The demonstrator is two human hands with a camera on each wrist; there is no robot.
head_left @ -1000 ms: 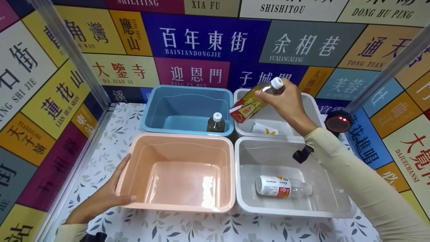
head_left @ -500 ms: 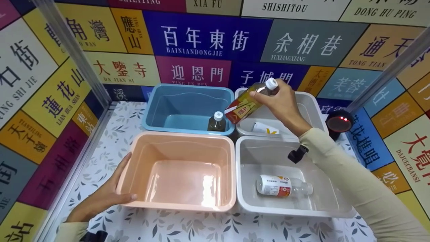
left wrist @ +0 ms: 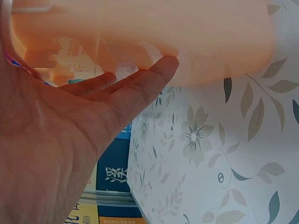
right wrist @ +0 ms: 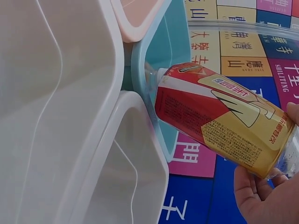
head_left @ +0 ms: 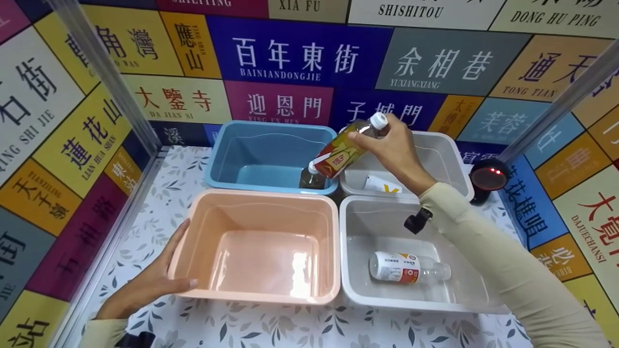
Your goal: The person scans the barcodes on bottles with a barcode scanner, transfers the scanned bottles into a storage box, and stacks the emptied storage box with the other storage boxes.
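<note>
My right hand [head_left: 394, 152] grips a drink bottle [head_left: 343, 151] by its shoulder, close under the white cap. A red and yellow label wraps this bottle. It is tilted, cap up and to the right, and its base overlaps the blue bin's [head_left: 271, 185] right rim in the head view. Below the base, inside the blue bin, stands a dark bottle [head_left: 312, 179] with a white cap, partly covered. My left hand [head_left: 145, 285] rests on the left side of the peach bin [head_left: 261, 295]. In the left wrist view its fairly straight fingers [left wrist: 154, 77] touch the outer wall.
A white-labelled bottle [head_left: 396, 267] lies in the front grey-white bin [head_left: 425, 305]. Another white-labelled item [head_left: 382, 184] lies in the back grey-white bin [head_left: 457, 166]. A black device with red lights [head_left: 488, 175] stands at the right. Sign-printed panels enclose the table.
My right hand has carried the red and yellow bottle leftward from above the back grey-white bin to the blue bin's right edge. My left hand has stayed at the peach bin.
</note>
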